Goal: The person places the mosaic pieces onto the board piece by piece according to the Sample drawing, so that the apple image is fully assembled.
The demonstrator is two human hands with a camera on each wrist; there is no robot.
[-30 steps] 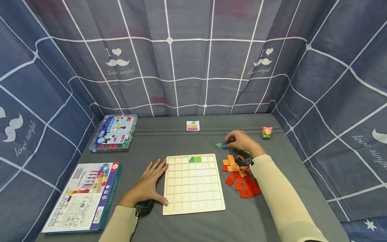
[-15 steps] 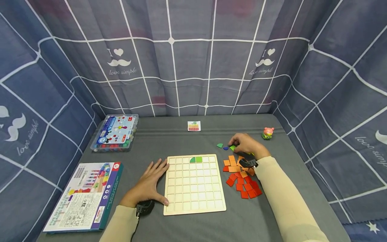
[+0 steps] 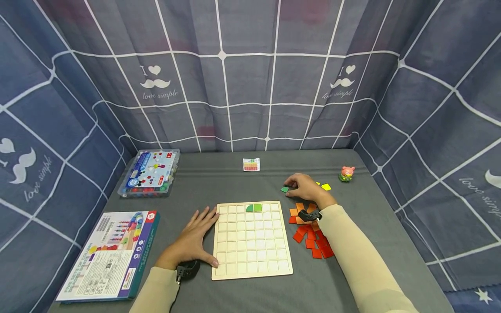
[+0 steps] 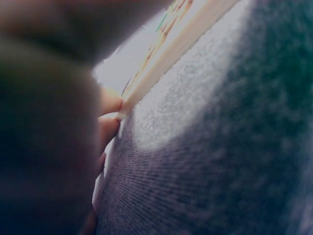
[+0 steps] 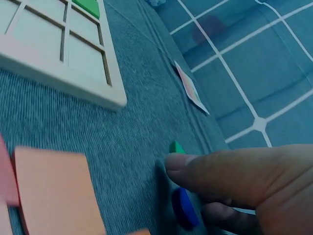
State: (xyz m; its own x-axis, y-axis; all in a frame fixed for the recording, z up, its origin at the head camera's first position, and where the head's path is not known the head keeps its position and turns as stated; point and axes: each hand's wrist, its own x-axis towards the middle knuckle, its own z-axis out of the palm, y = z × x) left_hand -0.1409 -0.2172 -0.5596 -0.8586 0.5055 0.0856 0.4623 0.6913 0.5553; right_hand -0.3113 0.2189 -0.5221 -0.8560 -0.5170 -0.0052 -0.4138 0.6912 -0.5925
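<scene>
Now, right hand: your right hand (image 3: 307,189) lay on the grey cloth with fingers curled, one fingertip (image 5: 182,164) just beside the green piece (image 3: 284,189) and over the blue piece (image 5: 185,208); whether it gripped the blue one, I cannot tell.
Left hand: your left hand (image 3: 192,238) rested flat, fingers spread, against the left edge of the wooden grid board (image 3: 252,238).
Board: two green pieces sat in its top row.
Writing: the curtain (image 3: 250,74) read "love simple".
</scene>
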